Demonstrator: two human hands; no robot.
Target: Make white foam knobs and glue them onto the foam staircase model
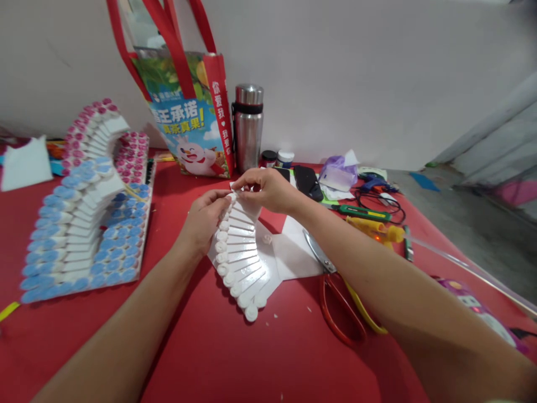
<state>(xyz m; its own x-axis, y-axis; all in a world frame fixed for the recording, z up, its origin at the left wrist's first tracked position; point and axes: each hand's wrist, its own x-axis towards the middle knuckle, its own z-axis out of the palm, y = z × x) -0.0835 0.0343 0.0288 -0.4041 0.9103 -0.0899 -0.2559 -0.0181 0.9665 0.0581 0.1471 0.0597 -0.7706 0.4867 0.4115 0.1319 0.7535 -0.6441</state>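
Observation:
A white curved, stair-like paper piece (243, 257) lies on the red table, with small white rolled rosettes (221, 246) along its outer edge. My left hand (207, 215) is closed on the far left end of this piece, thumb and fingers near the top rosettes. Against the same end, my right hand (268, 190) has its fingertips pinched together; whatever is between them is hidden. One loose white rosette (267, 239) rests on white paper inside the curve. Scissors (331, 274) with red and yellow handles lie under my right forearm, blades over a white sheet (293, 252).
Blue (79, 224) and pink (90, 131) rosette-covered pieces stand at left. A shopping bag (188, 112) and steel flask (249, 129) stand at the back. At right lie a green cutter (364, 212), a yellow glue gun (373, 228) with a clear stick, cables and a purple power strip (474, 308).

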